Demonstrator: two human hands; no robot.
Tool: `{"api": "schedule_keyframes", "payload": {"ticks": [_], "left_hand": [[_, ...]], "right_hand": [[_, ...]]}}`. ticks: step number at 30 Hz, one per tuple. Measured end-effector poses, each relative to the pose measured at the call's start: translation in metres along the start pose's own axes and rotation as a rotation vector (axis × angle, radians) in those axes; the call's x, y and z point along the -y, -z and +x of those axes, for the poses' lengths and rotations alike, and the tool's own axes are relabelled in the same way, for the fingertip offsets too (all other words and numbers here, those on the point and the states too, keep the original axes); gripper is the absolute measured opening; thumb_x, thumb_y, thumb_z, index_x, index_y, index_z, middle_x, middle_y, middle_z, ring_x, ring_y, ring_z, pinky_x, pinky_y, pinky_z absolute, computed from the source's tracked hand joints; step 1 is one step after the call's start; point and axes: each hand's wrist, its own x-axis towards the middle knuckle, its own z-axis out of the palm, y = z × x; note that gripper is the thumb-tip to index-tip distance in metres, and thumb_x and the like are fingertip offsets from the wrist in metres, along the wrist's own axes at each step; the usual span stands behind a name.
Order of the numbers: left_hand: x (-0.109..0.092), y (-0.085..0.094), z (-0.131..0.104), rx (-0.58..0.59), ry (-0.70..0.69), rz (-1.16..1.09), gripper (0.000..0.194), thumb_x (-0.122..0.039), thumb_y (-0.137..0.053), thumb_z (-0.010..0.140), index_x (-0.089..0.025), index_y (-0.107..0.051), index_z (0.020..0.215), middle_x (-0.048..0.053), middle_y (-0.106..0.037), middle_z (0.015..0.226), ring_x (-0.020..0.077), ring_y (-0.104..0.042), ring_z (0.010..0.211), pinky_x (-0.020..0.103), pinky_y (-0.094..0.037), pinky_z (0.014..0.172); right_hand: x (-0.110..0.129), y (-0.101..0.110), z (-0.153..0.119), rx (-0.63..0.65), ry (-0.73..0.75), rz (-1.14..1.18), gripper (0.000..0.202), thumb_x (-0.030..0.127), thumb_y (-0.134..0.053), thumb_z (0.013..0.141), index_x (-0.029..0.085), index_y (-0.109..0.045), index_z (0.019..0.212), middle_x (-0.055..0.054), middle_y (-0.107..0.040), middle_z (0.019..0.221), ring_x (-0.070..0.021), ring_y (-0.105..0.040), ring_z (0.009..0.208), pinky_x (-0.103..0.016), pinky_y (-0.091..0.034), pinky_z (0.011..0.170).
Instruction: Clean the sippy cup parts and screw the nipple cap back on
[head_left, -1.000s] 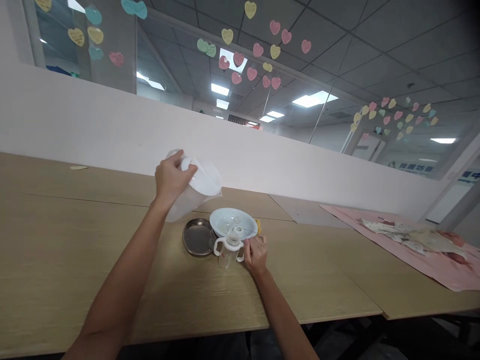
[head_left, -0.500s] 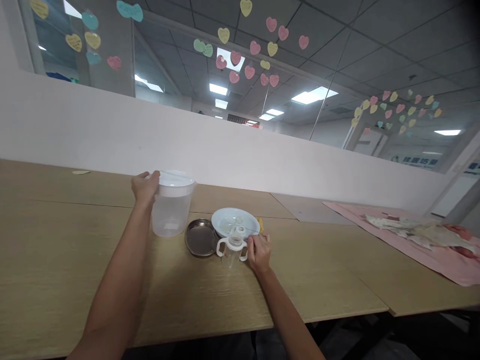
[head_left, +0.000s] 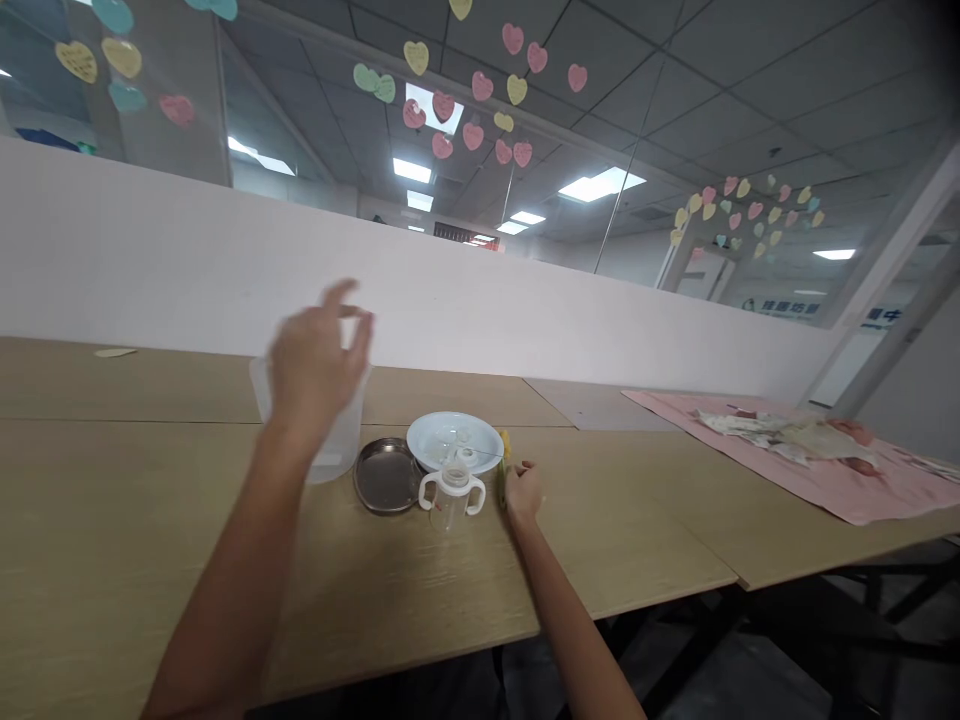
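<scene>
Above the jug (head_left: pixel 330 455), left hand (head_left: pixel 315 365) open, blurred.

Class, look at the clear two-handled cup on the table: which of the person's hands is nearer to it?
The right hand. It rests on the table just right of the two-handled cup, not touching it. The left hand is raised, blurred, farther left, in front of the plastic jug.

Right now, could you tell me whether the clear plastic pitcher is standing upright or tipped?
Upright. The pitcher stands on the table, walls vertical; the left hand is raised in front of it.
</scene>
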Motion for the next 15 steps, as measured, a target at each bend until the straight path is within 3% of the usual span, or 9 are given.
{"api": "schedule_keyframes", "payload": {"ticks": [3, 6, 8, 10, 15], "left_hand": [[-0.021, -0.058, -0.019, 0.425, -0.235, -0.098, 0.037, -0.031, -0.036, 0.094, -0.02, -0.063, 0.117, 0.007, -0.069, 0.111, 0.022, -0.063, 0.099, 0.032, -0.045, 0.09], [-0.017, -0.123, -0.042, 0.879, -0.333, -0.024, 0.031, -0.023, -0.041, 0.09, -0.018, -0.071, 0.1, 0.01, -0.071, 0.105, 0.0219, -0.065, 0.095, 0.028, -0.046, 0.081], [-0.009, -0.155, -0.057, 0.961, -0.34, 0.002, 0.024, -0.021, -0.05, 0.084, -0.017, -0.074, 0.084, 0.01, -0.074, 0.091, 0.0212, -0.066, 0.083, 0.026, -0.046, 0.073], [-0.002, -0.173, -0.069, 0.978, -0.334, 0.017, 0.021, -0.02, -0.053, 0.081, -0.018, -0.074, 0.079, 0.01, -0.074, 0.089, 0.0206, -0.066, 0.081, 0.025, -0.046, 0.07], [0.005, -0.19, -0.082, 0.959, -0.3, 0.058, 0.017, -0.02, -0.057, 0.076, -0.017, -0.074, 0.076, 0.011, -0.073, 0.083, 0.022, -0.065, 0.087, 0.026, -0.046, 0.075]], "right_hand": [[-0.001, -0.001, -0.002, 0.081, 0.134, -0.144, 0.04, 0.028, -0.051, 0.079, 0.01, -0.055, 0.115, -0.018, -0.067, 0.103, -0.0289, -0.063, 0.095, -0.034, -0.04, 0.078], [0.0, -0.001, -0.005, 0.138, 0.23, -0.269, 0.037, 0.022, -0.052, 0.079, 0.01, -0.055, 0.114, -0.017, -0.067, 0.103, -0.0267, -0.063, 0.097, -0.031, -0.041, 0.076], [0.001, -0.002, -0.006, 0.166, 0.239, -0.298, 0.035, 0.018, -0.051, 0.08, 0.011, -0.055, 0.114, -0.016, -0.067, 0.102, -0.0252, -0.064, 0.095, -0.029, -0.042, 0.072], [0.002, -0.002, -0.006, 0.194, 0.23, -0.303, 0.034, 0.016, -0.05, 0.08, 0.012, -0.055, 0.114, -0.015, -0.068, 0.099, -0.0243, -0.065, 0.092, -0.028, -0.041, 0.069], [0.005, 0.001, -0.006, 0.213, 0.213, -0.25, 0.027, 0.014, -0.049, 0.08, 0.014, -0.058, 0.106, -0.011, -0.069, 0.086, -0.0216, -0.066, 0.08, -0.026, -0.039, 0.063]]}}
